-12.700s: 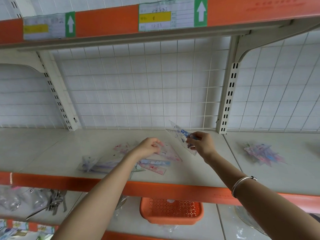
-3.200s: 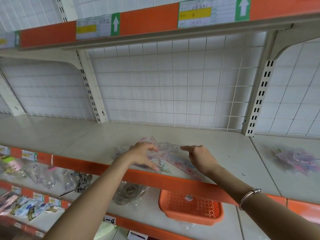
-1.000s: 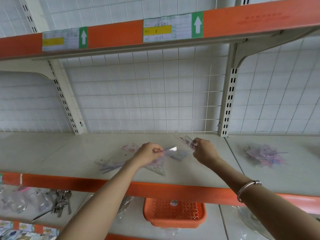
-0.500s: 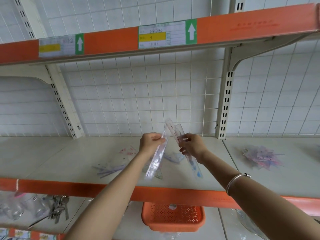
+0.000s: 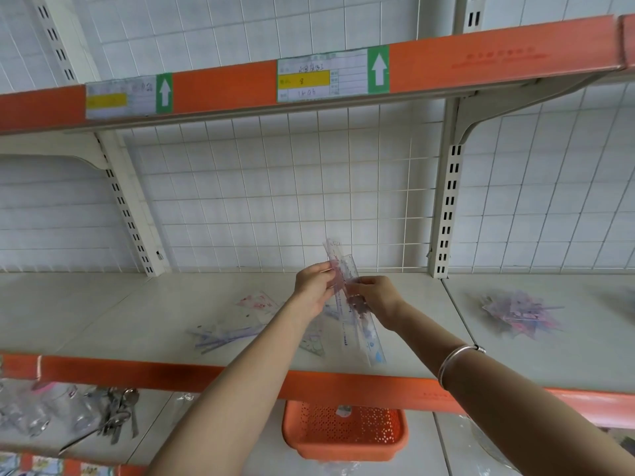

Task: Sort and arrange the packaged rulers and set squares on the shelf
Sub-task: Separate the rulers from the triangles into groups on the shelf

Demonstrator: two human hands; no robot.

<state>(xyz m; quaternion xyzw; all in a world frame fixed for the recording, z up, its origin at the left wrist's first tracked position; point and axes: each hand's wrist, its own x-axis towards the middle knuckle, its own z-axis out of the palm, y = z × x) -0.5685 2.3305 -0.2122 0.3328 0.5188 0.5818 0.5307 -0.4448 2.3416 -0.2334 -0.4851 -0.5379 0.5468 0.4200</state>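
Left hand [image 5: 314, 286]: fingers curled, pinching the rulers [image 5: 365, 329] near their upper end.
Right hand [image 5: 374, 297]: fingers curled, pinching the same rulers, just beside the left hand.
Rulers: packaged, held in the air above the shelf [image 5: 137, 314], tilted, ends at 12 and 5 o'clock.
Set square [image 5: 258, 301]: flat on the shelf, 9 o'clock of the hands.
Pile of packets [image 5: 519, 312]: 3 o'clock of the hands, well apart.

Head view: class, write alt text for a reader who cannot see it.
The left hand and right hand grip packaged rulers above a cream shelf. Loose packets lie scattered on it, and an orange basket sits below.
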